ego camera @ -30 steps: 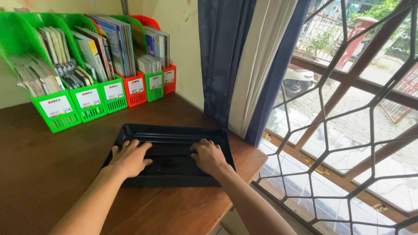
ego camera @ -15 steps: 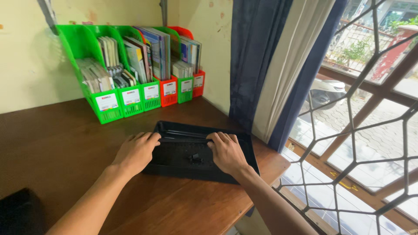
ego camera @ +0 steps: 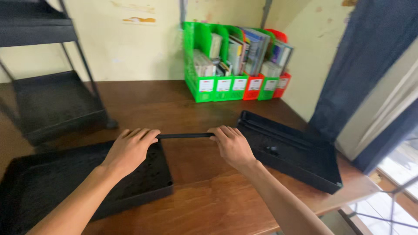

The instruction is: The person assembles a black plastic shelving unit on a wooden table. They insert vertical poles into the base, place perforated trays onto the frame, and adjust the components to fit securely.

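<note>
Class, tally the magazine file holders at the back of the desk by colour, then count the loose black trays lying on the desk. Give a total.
Green file holders: 4
Red file holders: 2
Loose black trays, one under the left hand, one right of the right hand: 2
Total: 8

Both forearms reach forward, left hand (ego camera: 130,149) and right hand (ego camera: 232,146) palm-down, fingers curled closed, level with each other.

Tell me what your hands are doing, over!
Left hand and right hand grip one black rod between them. Black trays left and right. Nothing blocking, over.
</note>
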